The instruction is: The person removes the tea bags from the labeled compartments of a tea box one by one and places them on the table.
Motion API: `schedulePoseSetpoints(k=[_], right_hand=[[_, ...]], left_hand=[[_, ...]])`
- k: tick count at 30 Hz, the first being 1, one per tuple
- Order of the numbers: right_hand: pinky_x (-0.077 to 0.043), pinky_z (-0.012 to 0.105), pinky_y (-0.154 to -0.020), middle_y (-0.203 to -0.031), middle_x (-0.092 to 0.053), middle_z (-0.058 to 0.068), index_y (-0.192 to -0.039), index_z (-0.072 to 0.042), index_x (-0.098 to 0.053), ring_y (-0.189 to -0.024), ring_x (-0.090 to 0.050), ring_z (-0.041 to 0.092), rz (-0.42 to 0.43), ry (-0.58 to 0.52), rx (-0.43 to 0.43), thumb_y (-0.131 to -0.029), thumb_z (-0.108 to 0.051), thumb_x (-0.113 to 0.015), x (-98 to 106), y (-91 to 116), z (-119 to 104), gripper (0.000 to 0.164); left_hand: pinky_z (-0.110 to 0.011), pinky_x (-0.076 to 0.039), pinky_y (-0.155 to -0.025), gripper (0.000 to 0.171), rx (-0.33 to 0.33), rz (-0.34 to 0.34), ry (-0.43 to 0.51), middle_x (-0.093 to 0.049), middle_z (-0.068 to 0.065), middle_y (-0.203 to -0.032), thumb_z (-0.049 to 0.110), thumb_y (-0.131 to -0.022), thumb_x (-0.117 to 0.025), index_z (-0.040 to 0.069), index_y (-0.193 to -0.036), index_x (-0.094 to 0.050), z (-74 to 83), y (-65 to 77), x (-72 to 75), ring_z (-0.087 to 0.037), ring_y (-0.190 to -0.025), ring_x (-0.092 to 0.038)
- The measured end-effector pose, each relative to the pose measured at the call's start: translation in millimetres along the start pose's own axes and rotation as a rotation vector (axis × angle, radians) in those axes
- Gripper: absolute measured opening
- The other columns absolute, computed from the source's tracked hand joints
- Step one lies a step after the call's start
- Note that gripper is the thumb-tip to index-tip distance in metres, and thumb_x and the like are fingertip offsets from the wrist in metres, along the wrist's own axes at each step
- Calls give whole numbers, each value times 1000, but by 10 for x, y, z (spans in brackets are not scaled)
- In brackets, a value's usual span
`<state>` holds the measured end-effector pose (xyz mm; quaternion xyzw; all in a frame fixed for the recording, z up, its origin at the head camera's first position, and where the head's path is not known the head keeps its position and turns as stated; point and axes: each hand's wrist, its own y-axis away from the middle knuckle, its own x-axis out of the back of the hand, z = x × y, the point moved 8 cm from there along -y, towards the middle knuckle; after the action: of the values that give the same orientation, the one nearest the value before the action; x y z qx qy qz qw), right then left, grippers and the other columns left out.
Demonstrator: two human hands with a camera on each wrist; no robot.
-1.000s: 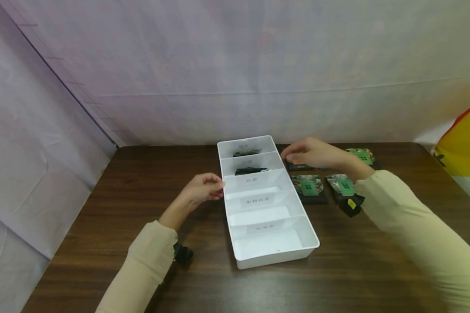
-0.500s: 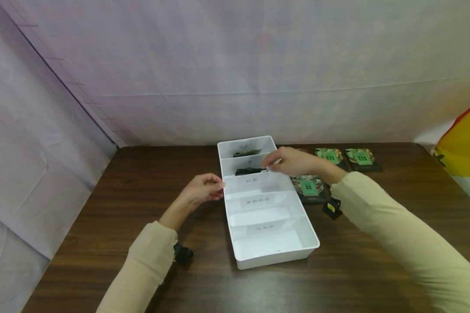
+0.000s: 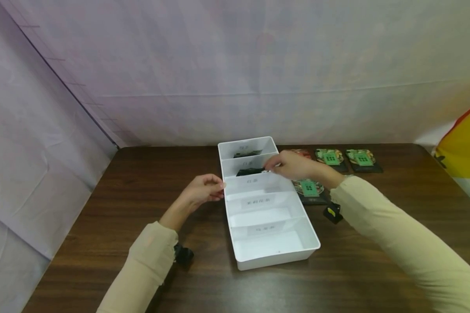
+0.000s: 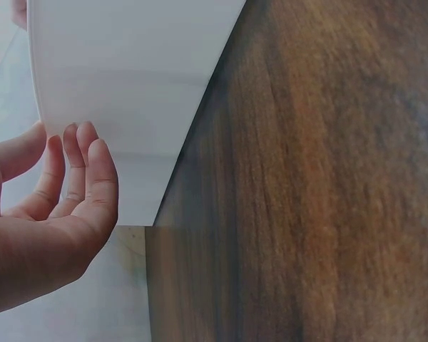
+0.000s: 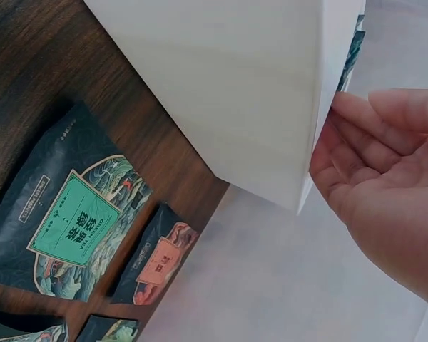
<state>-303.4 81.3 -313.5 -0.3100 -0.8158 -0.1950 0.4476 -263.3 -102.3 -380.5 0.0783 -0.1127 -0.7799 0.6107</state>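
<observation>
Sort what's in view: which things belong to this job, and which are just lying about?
Probably in the job:
white divided tray
stowed packets, in the tray
loose packets, beside the tray
left hand, at the tray's edge
right hand, at the tray

Apparently background:
wooden table
white backdrop
yellow item, far right

A white, open-topped tray [image 3: 274,259] lies flat on the tabletop [image 3: 113,208], its five labelled compartments running away in a row, its left rim pinched in the left hand's grip [image 3: 202,190]. A dark packet [image 3: 247,154] shows in the farthest compartment and a dark pouch [image 3: 248,172] in the next, its right end just beside the right hand's grip [image 3: 293,165]. Right of the tray, flat, lie an orange-labelled packet [image 5: 159,258], partly hidden in the head view, two green-labelled packets [image 3: 330,158] in line with it, and a nearer GREEN TEA packet [image 3: 308,191].
</observation>
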Motion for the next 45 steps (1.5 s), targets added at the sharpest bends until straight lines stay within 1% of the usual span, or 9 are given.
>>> schedulePoseSetpoints(k=[11, 17, 25, 29, 32, 36, 40, 42, 45], right_hand=[[-42, 48, -89, -115, -58, 22, -109, 9, -61, -109, -52, 36, 36, 3, -37, -90, 2, -48, 42, 23, 6, 24], [-41, 49, -90, -120, -54, 22, -112, 9, -59, -113, -48, 38, 74, -23, -77, -91, 1, -47, 151, 69, 2, 26], [-40, 48, -92, -119, -54, 23, -111, 10, -59, -116, -45, 38, 126, -46, -75, -92, 1, -46, 329, 145, -70, 25], [-48, 36, -68, -124, -50, 24, -116, 10, -56, -83, -57, 30, 132, -101, -104, -94, -1, -44, 437, 201, -102, 27], [-38, 29, -50, -128, -47, 21, -120, 7, -54, -57, -44, 19, 128, -134, -140, -96, -4, -42, 516, 262, -103, 29], [-36, 31, -48, -130, -46, 19, -122, 4, -54, -49, -37, 16, 149, -147, -151, -96, -6, -41, 627, 346, -110, 30], [-39, 32, -56, -130, -46, 19, -121, 3, -55, -60, -47, 16, 187, -123, -152, -97, -8, -42, 734, 438, -107, 29], [-41, 34, -62, -130, -47, 18, -120, 3, -56, -77, -55, 21, 207, -115, -158, -97, -10, -43, 785, 489, -96, 29], [-44, 36, -68, -129, -49, 17, -119, 1, -57, -96, -56, 28, 226, -101, -189, -97, -14, -44, 849, 565, -42, 30]], left_hand=[[-31, -50, -71, 5, -18, -17, 2, -55, -4, -73, -2, -91, -51, -6, -94, -51, -11, -7, -6, -13, -66, -56], [-29, -50, -69, 6, -19, -17, 2, -55, -4, -74, -2, -91, -51, -6, -94, -51, -5, -1, -10, -13, -66, -56], [-28, -50, -68, 5, -23, -22, 4, -55, -4, -74, -1, -91, -51, -6, -94, -52, 9, 18, -19, -13, -66, -56], [-29, -50, -70, 5, -19, -20, 2, -55, -4, -74, -1, -91, -51, -6, -94, -52, 7, 19, -23, -13, -66, -56], [-29, -50, -69, 5, -18, -21, 3, -55, -4, -74, -1, -91, -51, -6, -94, -51, 6, 21, -24, -13, -66, -56], [-26, -49, -67, 6, -24, -23, 9, -54, -4, -73, -1, -91, -51, -6, -94, -51, 10, 23, -23, -13, -66, -55], [-25, -49, -65, 5, -28, -24, 16, -54, -3, -72, -2, -91, -51, -6, -93, -51, 13, 22, -24, -12, -65, -55], [-25, -49, -64, 5, -29, -25, 19, -54, -3, -72, -2, -91, -51, -6, -93, -51, 11, 19, -24, -12, -64, -55], [-25, -49, -65, 5, -26, -23, 20, -54, -3, -71, -2, -91, -51, -6, -93, -51, 6, 12, -23, -12, -64, -55]])
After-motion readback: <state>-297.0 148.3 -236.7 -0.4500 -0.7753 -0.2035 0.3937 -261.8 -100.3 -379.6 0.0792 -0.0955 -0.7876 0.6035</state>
